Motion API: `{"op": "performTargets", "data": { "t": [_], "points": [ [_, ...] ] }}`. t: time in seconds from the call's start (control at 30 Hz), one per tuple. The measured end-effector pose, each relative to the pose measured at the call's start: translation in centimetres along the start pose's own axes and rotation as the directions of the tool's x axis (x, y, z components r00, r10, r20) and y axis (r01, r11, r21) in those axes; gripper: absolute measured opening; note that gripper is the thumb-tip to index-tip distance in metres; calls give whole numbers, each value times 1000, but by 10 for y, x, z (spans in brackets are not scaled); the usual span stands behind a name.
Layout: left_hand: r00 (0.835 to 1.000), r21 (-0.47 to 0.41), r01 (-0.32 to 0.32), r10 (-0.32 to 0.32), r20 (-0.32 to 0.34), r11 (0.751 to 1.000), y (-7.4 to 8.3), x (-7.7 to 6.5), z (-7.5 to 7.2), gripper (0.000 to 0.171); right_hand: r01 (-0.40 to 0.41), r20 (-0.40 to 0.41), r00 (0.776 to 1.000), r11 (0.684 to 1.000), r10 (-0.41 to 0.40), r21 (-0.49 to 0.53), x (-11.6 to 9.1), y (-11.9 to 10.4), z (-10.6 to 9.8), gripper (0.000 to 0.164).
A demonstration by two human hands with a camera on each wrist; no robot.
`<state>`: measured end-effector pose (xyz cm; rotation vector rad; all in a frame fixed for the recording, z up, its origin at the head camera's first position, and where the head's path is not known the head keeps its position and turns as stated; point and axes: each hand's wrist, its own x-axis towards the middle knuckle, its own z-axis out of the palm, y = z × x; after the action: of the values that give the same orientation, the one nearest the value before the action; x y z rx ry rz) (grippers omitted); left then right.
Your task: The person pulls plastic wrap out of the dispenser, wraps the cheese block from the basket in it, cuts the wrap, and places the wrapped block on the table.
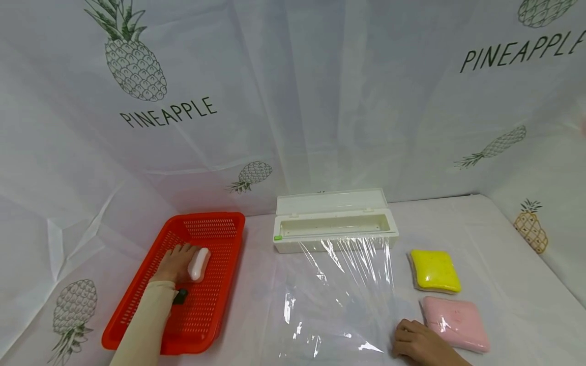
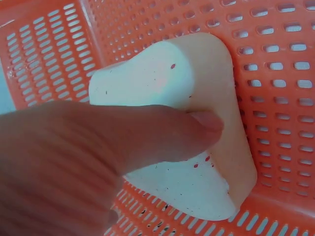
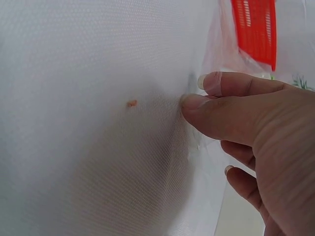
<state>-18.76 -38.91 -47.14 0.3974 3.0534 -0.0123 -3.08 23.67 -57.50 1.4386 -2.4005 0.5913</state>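
A red plastic basket [image 1: 220, 325] stands at the left with my left hand [image 1: 176, 262] reaching into it. That hand grips a white-and-beige block [image 2: 216, 64], its thumb lying across the white face, which has small red specks. A sheet of clear cling film [image 1: 329, 305] stretches toward me from a white cling film dispenser [image 1: 336, 244] with its lid raised. At the film's near right corner, my right hand [image 1: 423, 341] pinches the edge between thumb and forefinger. Close beside it lies a pink, shiny pad [image 1: 458, 323], seemingly film-wrapped.
Behind the pink pad is a yellow pad [image 1: 435, 271], also shiny as if wrapped. A small dark object [image 1: 180, 296] sits in the basket near my left wrist. White cloth [image 1: 320, 101] printed with pineapples rises behind the table and along its sides.
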Motion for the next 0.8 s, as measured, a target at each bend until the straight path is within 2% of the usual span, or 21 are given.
{"op": "performTargets", "data": {
  "t": [0.17, 0.3, 0.47, 0.8],
  "points": [
    [999, 14, -12, 13, -48, 1000, -2, -1, 0, 71, 12, -21, 1000, 1000, -13, -10, -1, 0, 1, 32],
    [998, 14, -1, 2, -67, 1000, 0, -2, -1, 77, 30, -52, 998, 999, -31, -20, -1, 0, 1, 34],
    [993, -4, 4, -4, -120, 1000, 7, -5, -6, 84, 24, -52, 998, 1000, -25, -19, -1, 0, 1, 34],
    [961, -12, -21, 17, -277, 1000, 27, -18, -26, 82, -17, 11, 1000, 1000, 17, 7, 0, -2, -2, 29]
  ]
}}
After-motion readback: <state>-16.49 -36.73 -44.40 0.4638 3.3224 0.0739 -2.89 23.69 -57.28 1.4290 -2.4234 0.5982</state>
